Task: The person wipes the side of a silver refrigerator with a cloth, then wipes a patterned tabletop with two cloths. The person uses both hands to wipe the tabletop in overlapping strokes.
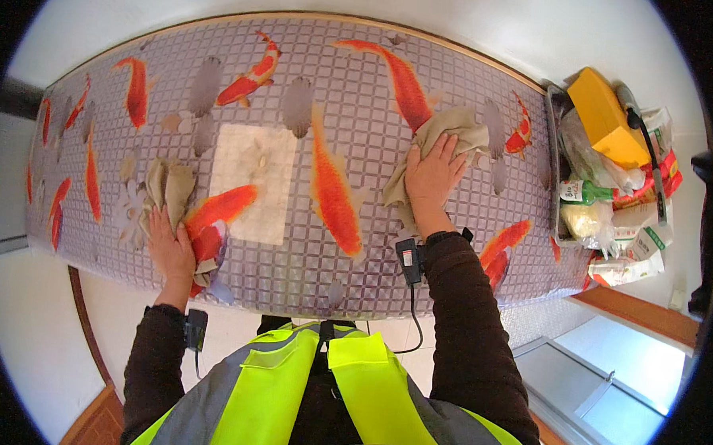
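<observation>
Under my left hand [171, 249] lies a crumpled beige-grey cloth [170, 184], flat against the left part of a table cover printed with goldfish, koi and a grid [380, 283]. The palm rests on the cloth, with cloth showing beyond the fingertips and beside the wrist. My right hand [433, 178] is spread on a second cloth [456, 124] of the same colour, right of the middle. Its fingers point away from me and are somewhat apart. Whether either hand grips its cloth or only presses on it is not plain.
A clear plastic tray [552, 171] at the right end holds a yellow box [609, 117], a green bottle [586, 192] and plastic bags. More packages [629, 267] lie beside it. A wall runs along the far edge. A black cable [413, 320] hangs from a device on the right wrist.
</observation>
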{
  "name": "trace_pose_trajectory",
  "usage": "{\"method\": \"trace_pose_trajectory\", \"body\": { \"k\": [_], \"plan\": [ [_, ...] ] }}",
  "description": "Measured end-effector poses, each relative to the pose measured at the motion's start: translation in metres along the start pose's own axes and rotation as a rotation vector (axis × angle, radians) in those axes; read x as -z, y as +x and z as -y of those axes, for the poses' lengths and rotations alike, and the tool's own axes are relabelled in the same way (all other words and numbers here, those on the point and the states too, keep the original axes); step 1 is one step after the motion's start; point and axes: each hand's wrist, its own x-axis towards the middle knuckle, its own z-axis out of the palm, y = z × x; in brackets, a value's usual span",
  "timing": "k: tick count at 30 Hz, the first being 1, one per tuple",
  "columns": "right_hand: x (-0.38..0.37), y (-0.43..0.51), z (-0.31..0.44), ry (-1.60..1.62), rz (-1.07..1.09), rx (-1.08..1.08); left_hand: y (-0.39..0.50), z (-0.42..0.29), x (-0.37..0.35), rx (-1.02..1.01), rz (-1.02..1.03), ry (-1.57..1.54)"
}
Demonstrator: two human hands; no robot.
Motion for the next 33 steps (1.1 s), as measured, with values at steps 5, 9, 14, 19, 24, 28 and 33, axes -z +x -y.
{"method": "trace_pose_trajectory", "body": {
  "k": [5,9,14,19,24,28,33],
  "plan": [
    [-0.004,0.001,-0.001,0.003,0.015,-0.007,0.006,-0.008,0.005,0.074,0.029,-0.048],
    [-0.010,0.002,-0.005,0.001,0.027,0.000,0.002,-0.007,0.002,0.081,0.004,-0.004],
    [-0.005,-0.005,0.002,-0.116,0.053,0.083,0.002,-0.003,-0.008,0.102,-0.001,-0.011],
    [0.020,-0.058,0.062,-0.024,0.146,0.267,0.003,-0.002,-0.009,0.116,0.046,0.064],
    [0.039,-0.115,0.125,0.203,0.209,0.577,0.002,0.004,-0.014,0.084,0.028,0.073],
    [0.038,-0.103,0.125,0.329,0.200,0.731,0.003,0.013,-0.023,0.018,-0.052,0.046],
    [0.019,-0.042,0.112,0.260,0.118,0.867,0.005,0.019,-0.023,0.010,-0.051,-0.021]
  ]
}}
